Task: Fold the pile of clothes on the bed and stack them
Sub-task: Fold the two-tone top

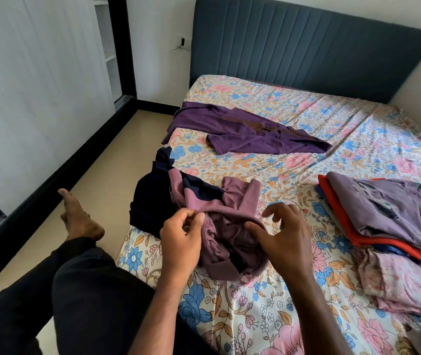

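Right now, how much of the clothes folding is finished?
Some is done: a folded stack sits on the bed. In hand: the left hand pinches the mauve and navy garment; the right hand hovers open. Left: the purple garment, still spread out.

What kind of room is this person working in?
Most likely a home bedroom. A bed with a floral sheet stands against a padded dark headboard, folded clothes are stacked on it, and what look like sliding wardrobe doors stand beside it.

Soft daylight, seemingly from the left, faint shadows, sharp centre, wide-angle bending at edges (corners slightly smeared)
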The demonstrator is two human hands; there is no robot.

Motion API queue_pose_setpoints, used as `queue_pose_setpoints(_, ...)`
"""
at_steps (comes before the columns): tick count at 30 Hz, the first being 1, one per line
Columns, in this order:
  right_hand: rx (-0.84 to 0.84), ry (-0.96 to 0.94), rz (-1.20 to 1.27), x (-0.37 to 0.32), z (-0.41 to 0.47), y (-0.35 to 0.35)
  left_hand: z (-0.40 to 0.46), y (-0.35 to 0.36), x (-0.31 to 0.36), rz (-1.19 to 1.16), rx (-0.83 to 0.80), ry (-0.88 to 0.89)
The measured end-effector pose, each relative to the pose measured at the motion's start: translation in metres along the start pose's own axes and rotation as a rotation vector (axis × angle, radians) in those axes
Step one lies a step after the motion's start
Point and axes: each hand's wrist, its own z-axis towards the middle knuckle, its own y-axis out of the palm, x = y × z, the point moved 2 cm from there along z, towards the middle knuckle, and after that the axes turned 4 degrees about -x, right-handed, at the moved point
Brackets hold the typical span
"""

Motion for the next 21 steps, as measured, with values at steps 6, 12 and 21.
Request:
queue_pose_setpoints(6, -0.477, -0.159, 0.114, -0.026, -0.044, 0.023, -0.004, 0.007, 0.012, -0.003, 0.09, 0.104)
queue_pose_setpoints(12, -0.371, -0.307, 0.015, -0.007, -0.048, 0.042, -0.002, 0.001, 0.012, -0.075, 0.253, 0.012)
queue_pose_setpoints(21, 0.023, -0.823, -0.193, 0.008, -0.09, 0.048, -0.001, -0.011, -0.001, -0.092, 0.365, -0.184)
